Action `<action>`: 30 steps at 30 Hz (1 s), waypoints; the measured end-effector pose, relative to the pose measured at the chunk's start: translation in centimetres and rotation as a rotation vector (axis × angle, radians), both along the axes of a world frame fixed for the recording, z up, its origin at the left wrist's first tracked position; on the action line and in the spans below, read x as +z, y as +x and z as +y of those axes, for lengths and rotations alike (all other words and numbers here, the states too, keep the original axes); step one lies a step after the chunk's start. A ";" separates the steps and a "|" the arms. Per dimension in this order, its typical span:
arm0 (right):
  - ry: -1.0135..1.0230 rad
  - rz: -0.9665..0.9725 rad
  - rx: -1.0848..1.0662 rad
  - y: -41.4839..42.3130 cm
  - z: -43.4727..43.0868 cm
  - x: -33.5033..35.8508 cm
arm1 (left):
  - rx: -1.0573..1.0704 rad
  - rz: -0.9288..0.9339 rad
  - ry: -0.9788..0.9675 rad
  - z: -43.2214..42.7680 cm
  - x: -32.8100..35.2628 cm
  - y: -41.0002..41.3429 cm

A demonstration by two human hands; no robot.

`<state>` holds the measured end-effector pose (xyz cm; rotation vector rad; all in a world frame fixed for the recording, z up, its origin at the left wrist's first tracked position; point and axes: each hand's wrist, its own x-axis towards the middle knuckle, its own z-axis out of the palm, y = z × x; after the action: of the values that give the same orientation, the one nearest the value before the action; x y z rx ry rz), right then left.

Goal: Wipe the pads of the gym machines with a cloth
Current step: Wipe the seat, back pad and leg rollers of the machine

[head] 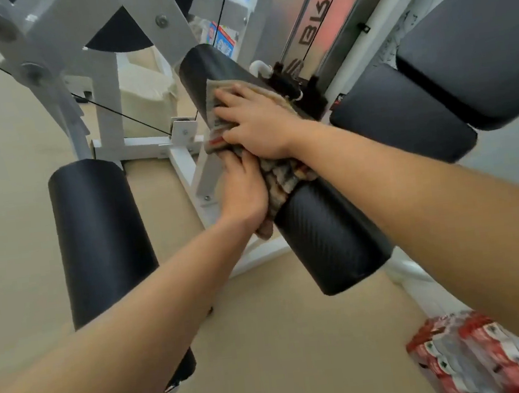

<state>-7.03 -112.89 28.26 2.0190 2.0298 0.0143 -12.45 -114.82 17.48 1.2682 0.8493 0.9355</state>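
A long black roller pad (pixel 329 230) of the gym machine runs from the upper middle down to the right. A patterned brown and grey cloth (pixel 282 178) is wrapped around its middle. My right hand (pixel 257 123) presses flat on the cloth from above, fingers spread. From the left side, my left hand (pixel 244 188) grips the cloth against the pad. A second black roller pad (pixel 102 238) stands to the left, partly hidden by my left forearm.
The white machine frame (pixel 106 94) with thin cables rises behind the pads. Black seat and back cushions (pixel 433 91) lie at the right. A red and white wrapped pack (pixel 480 355) sits on the beige floor (pixel 282 338) at the lower right.
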 end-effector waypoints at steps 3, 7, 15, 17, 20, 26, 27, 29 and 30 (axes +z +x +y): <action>0.000 0.094 -0.091 -0.7 -7.1 -0.1 | -0.096 -0.065 -0.010 -6.4 -1.1 -0.8; 0.075 0.154 -0.123 -0.5 -12.4 -0.7 | -0.331 0.058 -0.097 -12.3 0.2 -3.2; 0.312 0.290 -0.417 -1.4 -13.6 -1.1 | -0.308 0.234 -0.373 -15.5 3.5 -4.4; 0.308 0.321 -0.504 -1.7 -15.3 -1.3 | -0.297 0.275 -0.431 -16.5 4.5 -4.7; 0.302 0.377 -0.546 -2.9 -19.5 -2.1 | -0.293 0.293 -0.460 -18.2 5.6 -6.4; 0.157 0.642 -0.694 -7.9 -25.6 0.7 | -0.326 0.291 -0.531 -22.8 8.9 -13.2; 0.154 0.730 -0.717 -8.9 -25.7 1.5 | -0.297 0.296 -0.535 -22.9 9.8 -14.7; 0.091 0.910 -0.819 -11.4 -25.4 3.0 | -0.250 0.333 -0.503 -23.0 11.6 -17.9; 0.019 0.983 -0.876 -12.6 -25.1 3.7 | -0.242 0.351 -0.486 -22.9 12.3 -19.6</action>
<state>-19.60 -137.98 32.00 3.0814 1.2241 -1.3377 -32.02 -137.69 29.81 1.0856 1.0882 0.2858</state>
